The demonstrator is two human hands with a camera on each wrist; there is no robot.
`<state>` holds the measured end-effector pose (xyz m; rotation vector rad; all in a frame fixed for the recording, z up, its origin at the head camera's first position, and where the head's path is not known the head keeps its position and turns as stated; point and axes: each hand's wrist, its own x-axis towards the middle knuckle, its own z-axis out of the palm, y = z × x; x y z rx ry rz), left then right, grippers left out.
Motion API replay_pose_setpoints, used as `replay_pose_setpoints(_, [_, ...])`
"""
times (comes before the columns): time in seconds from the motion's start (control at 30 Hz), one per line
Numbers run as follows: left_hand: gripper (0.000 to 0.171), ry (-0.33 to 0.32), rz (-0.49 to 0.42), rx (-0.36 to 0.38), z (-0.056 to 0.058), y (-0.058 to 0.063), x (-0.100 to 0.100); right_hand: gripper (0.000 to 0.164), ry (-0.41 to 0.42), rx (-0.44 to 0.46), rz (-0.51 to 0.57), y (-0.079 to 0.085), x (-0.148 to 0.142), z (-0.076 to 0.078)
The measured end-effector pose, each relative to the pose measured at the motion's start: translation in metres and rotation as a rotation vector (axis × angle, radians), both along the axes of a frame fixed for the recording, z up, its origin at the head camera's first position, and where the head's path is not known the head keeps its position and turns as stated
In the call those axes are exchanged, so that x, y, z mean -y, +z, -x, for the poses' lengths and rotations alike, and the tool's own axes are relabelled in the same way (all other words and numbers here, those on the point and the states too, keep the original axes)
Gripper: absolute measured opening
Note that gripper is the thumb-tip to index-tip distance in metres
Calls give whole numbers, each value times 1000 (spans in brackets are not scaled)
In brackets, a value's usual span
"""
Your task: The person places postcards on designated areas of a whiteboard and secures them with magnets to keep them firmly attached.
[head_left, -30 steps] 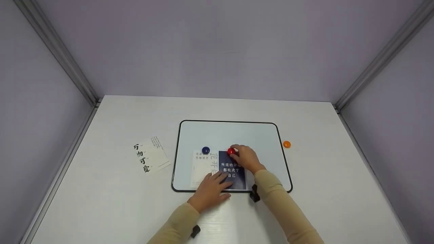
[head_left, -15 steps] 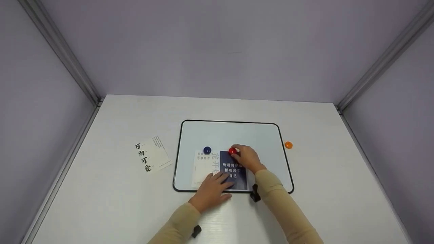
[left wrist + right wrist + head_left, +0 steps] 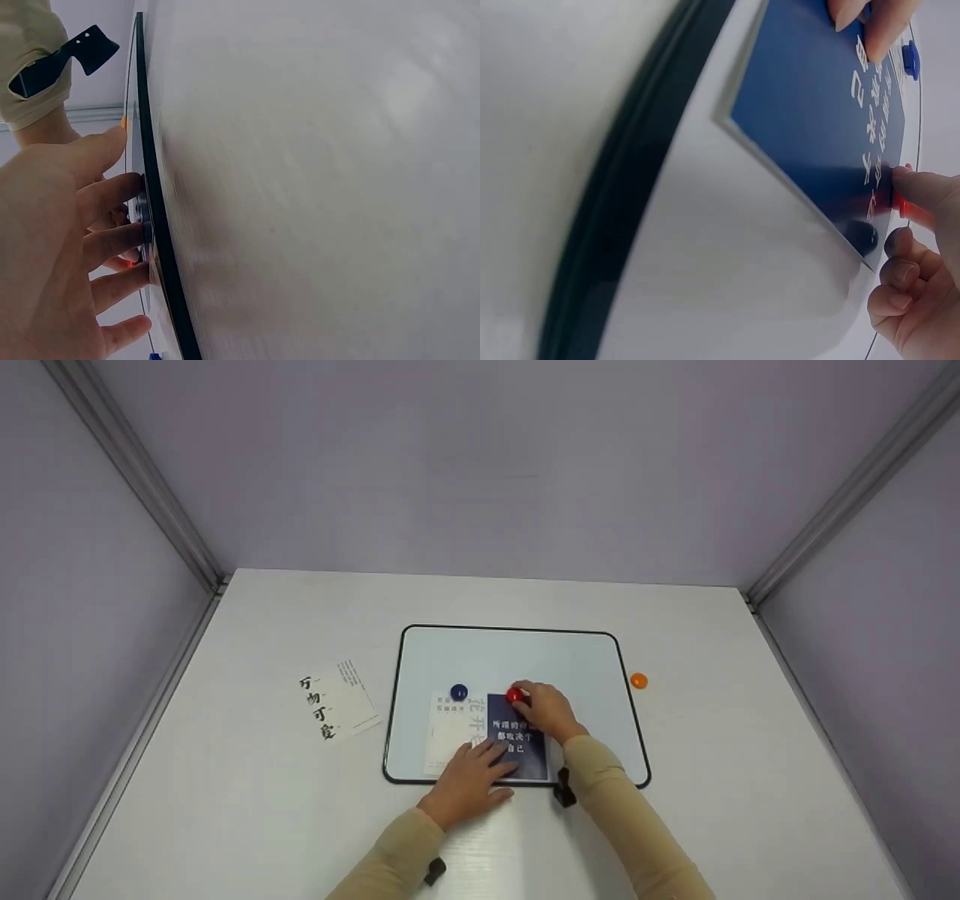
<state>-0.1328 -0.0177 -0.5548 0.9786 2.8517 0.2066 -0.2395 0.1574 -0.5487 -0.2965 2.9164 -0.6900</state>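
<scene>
On the black-rimmed whiteboard [image 3: 435, 656] lie a white card [image 3: 444, 742] and, beside it, a dark blue card [image 3: 534, 765] with white characters. My left hand [image 3: 466, 781] rests with spread, straight fingers on the lower part of the cards. My right hand [image 3: 550, 710] pinches a round red magnet [image 3: 514, 694] at the blue card's top edge. In the right wrist view, the thumb and a finger hold that red magnet [image 3: 901, 202] against the blue card [image 3: 802, 127], the other fingers curled. A dark blue magnet [image 3: 459, 692] sits at the top edge of the white card.
Left of the board, a loose white card [image 3: 341, 701] with black brush characters lies tilted on the white table [image 3: 225, 810]. An orange magnet [image 3: 638, 681] lies just right of the board's rim. Grey-purple walls [image 3: 480, 472] enclose the table at the back and sides.
The whole head view has shifted very slightly to the right. Both hands, the cards and the magnets keep their places on the board.
</scene>
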Motion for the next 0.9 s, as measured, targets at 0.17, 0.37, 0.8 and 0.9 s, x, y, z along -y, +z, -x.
replay_pose_setpoints(0.17, [49, 0, -1, -2, 0, 0, 0, 34, 2, -7, -7, -1, 0, -1])
replay_pose_setpoints(0.37, [49, 7, -11, 17, 0, 0, 0, 35, 4, -30, -10, 1, 0, -3])
replay_pose_setpoints(0.8, [47, 24, 2, 16, 1, 1, -2, 38, 16, -48, 0, 7, 2, -6])
replay_pose_setpoints(0.9, [47, 29, 2, 21, 0, 2, -4, 38, 21, -52, -2, 9, 2, -7])
